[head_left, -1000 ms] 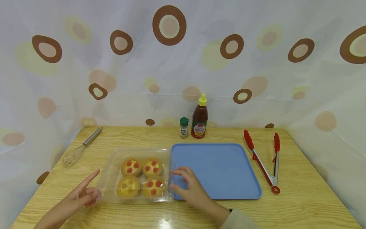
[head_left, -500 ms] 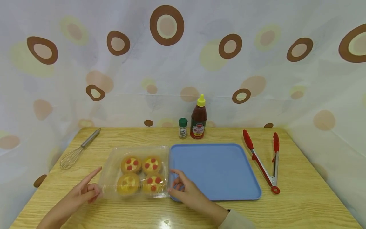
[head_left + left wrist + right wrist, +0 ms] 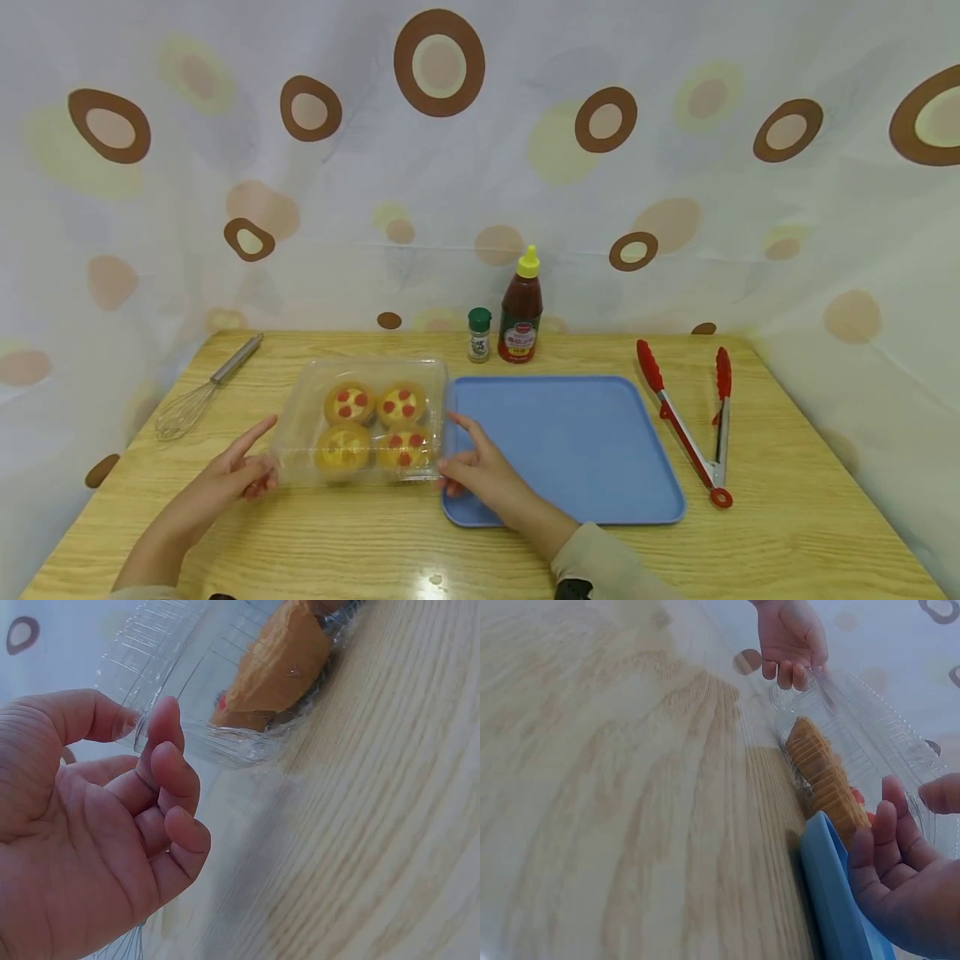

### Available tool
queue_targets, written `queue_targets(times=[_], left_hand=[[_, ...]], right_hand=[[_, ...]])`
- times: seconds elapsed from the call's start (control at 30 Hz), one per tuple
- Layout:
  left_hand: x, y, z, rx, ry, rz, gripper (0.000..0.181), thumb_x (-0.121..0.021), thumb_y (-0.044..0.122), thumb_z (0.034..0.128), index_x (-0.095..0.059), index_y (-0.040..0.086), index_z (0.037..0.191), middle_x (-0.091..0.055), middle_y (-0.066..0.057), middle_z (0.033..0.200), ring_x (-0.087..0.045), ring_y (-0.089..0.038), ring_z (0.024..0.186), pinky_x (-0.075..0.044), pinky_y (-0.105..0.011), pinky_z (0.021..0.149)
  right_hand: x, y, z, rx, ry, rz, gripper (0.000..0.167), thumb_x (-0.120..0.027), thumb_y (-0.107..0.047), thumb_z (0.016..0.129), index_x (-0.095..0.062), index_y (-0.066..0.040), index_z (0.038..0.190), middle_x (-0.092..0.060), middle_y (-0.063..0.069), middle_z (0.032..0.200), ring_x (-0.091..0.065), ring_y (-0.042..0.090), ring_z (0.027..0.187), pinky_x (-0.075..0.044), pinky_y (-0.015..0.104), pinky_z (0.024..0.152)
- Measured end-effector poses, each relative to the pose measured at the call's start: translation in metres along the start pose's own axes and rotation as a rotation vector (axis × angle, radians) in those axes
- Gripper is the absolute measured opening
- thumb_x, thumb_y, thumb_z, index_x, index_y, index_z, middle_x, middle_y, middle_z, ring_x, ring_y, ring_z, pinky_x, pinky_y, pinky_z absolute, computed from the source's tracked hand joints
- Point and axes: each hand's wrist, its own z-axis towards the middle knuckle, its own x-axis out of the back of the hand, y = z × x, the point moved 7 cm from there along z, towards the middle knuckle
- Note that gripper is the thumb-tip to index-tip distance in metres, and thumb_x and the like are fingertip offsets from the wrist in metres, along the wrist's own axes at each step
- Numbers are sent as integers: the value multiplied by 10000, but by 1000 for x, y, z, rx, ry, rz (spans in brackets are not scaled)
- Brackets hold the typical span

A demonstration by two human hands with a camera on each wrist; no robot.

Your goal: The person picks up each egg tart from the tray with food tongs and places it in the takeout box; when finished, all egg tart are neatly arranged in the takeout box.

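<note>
A clear plastic clamshell box (image 3: 300,417) holds several small round tarts (image 3: 351,404), most topped with red pieces. My left hand (image 3: 217,487) pinches the box's left rim between thumb and fingers, as the left wrist view (image 3: 112,802) shows from close by; its index finger points forward. At the right rim, my right hand (image 3: 491,483) grips the edge with thumb and curled fingers, the index finger extended along the side. The lid is down over the tarts. Whether the box's base touches the table, I cannot tell.
A blue tray (image 3: 562,450) lies right beside the box. Red-tipped tongs (image 3: 701,454) lie spread beyond it. Behind stand a sauce bottle (image 3: 521,321) with a yellow cap and a green-capped shaker (image 3: 479,336). A whisk (image 3: 210,392) lies at the far left.
Both hands and the box have moved away from the table's front edge, toward the back. The right hand's fingers have closed from a loose spread onto the rim.
</note>
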Motion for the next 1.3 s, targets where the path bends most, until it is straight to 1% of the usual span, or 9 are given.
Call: queue_targets(times=[0.1, 0.17, 0.23, 0.53, 0.7, 0.83, 1.03, 1.2, 1.3], left_hand=[[0, 0, -2, -22, 10, -23, 631, -362, 121, 1035, 46, -29, 1492, -567, 4, 787, -426, -89, 620, -378, -332, 582], [-1, 1, -2, -64, 15, -36, 623, -364, 95, 1031, 37, -34, 1491, -575, 14, 790, -443, -69, 634, -373, -325, 576], [-2, 3, -2, -107, 21, -40, 628, -373, 73, 1025, 35, -33, 1491, -574, 22, 780, -449, -66, 637, -370, -316, 576], [-2, 5, -4, -194, 78, -130, 785, -407, -21, 993, 188, 99, 1492, -582, 68, 765, -561, -52, 722, -495, -212, 712], [-4, 8, -3, -228, 95, -125, 792, -417, -33, 986, 166, 114, 1501, -573, 66, 755, -557, -58, 711, -492, -215, 687], [-5, 7, -2, -190, 102, -102, 786, -430, 3, 993, 151, 126, 1508, -560, 67, 736, -536, -51, 695, -468, -224, 654], [-1, -1, -3, -50, 103, -86, 742, -439, 123, 1014, 95, 172, 1526, -550, 41, 765, -495, -32, 688, -443, -230, 639], [0, -4, -3, -6, 71, -125, 731, -424, 153, 1022, 104, 192, 1525, -564, 18, 820, -487, -42, 691, -446, -245, 642], [0, -5, -4, 9, 60, -123, 733, -412, 142, 1024, 127, 186, 1519, -581, 28, 825, -478, -44, 676, -440, -273, 640]], right_hand=[[-3, 1, 0, 2, 2, 51, 720, -605, -21, 893, -221, -96, 1498, -650, 79, 707, -555, 97, 562, -480, 238, 580], [-4, 0, 0, 6, 13, 68, 715, -597, -4, 893, -223, -92, 1497, -638, 42, 687, -550, 92, 549, -475, 232, 567], [-4, 0, -1, 10, 29, 85, 712, -589, 12, 889, -231, -90, 1495, -631, 31, 675, -549, 93, 542, -472, 230, 557], [-9, 4, 1, 18, 72, 197, 750, -553, 87, 849, -233, -82, 1505, -598, 9, 622, -570, 87, 561, -453, 203, 524], [-9, 5, 2, 10, 94, 236, 753, -541, 96, 835, -242, -70, 1506, -586, -4, 587, -546, 71, 526, -443, 200, 515], [-8, 5, 3, 3, 106, 245, 745, -535, 93, 831, -260, -77, 1503, -581, 1, 584, -534, 72, 514, -442, 203, 514], [-8, 7, 1, -7, 89, 229, 748, -552, 79, 841, -269, -115, 1505, -602, 11, 619, -548, 83, 530, -461, 219, 531], [-8, 6, -1, -1, 50, 219, 763, -592, 32, 862, -238, -135, 1516, -626, 3, 650, -535, 80, 524, -458, 218, 532], [-7, 6, -3, -6, 36, 177, 786, -634, -39, 881, -201, -154, 1526, -657, 11, 705, -520, 75, 527, -449, 217, 538]])
